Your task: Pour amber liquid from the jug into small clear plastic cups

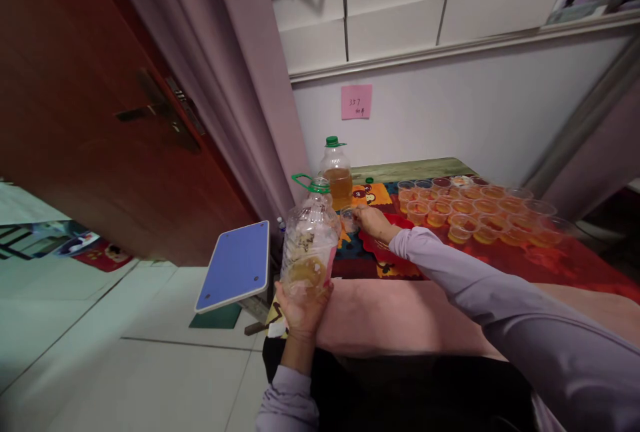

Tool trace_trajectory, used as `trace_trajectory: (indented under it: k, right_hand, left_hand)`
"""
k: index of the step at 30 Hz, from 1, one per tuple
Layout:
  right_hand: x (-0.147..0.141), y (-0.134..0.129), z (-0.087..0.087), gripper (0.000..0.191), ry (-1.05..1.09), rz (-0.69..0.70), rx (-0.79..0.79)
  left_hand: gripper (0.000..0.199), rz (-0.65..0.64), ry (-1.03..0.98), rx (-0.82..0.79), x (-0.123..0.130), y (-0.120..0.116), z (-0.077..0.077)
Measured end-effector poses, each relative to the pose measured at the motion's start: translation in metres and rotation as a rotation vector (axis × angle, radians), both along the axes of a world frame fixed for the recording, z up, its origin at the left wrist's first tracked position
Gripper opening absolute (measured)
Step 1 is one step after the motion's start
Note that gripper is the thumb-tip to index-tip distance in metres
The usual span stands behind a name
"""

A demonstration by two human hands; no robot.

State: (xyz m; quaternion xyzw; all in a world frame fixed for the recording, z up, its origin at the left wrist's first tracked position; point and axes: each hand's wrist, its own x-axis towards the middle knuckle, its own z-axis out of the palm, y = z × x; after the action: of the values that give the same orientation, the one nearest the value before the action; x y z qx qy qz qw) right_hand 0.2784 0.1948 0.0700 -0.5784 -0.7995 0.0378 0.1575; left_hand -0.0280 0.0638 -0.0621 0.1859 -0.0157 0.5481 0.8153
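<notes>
My left hand (304, 305) is wrapped round the lower part of a large clear plastic bottle (313, 235), which stands roughly upright with a little yellowish liquid low inside. A green ring handle circles its neck, and no cap shows on it. Farther right, my right hand (375, 223) has its fingers closed on a small clear plastic cup (349, 220), partly hidden by the fingers. Behind them stands a second bottle (340, 182), green-capped and about half full of amber liquid. Below my right wrist lies a red tray (367, 243).
Many clear cups of amber liquid (465, 209) stand in rows at the right of the patterned tablecloth (575, 259). A loose green cap (369, 180) lies near the back. Left of the table is a small blue-topped folding table (235, 264). A pink note (357, 102) hangs on the wall.
</notes>
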Motion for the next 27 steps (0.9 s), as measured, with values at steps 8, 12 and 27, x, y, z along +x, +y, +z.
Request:
trace_trajectory:
  k: [8, 12, 27]
  right_hand:
    - [0.004, 0.011, 0.028, 0.005, 0.167, -0.007, 0.141]
    - [0.019, 0.010, 0.051, 0.008, 0.239, -0.013, 0.219]
    - [0.004, 0.012, 0.012, 0.009, 0.213, -0.048, 0.147]
  left_hand:
    - [0.071, -0.025, -0.017, -0.005, -0.001, 0.002, 0.001]
    - [0.069, 0.001, 0.024, -0.062, -0.002, 0.002, 0.003]
    - [0.072, 0.013, -0.002, -0.019, 0.002, 0.000, 0.002]
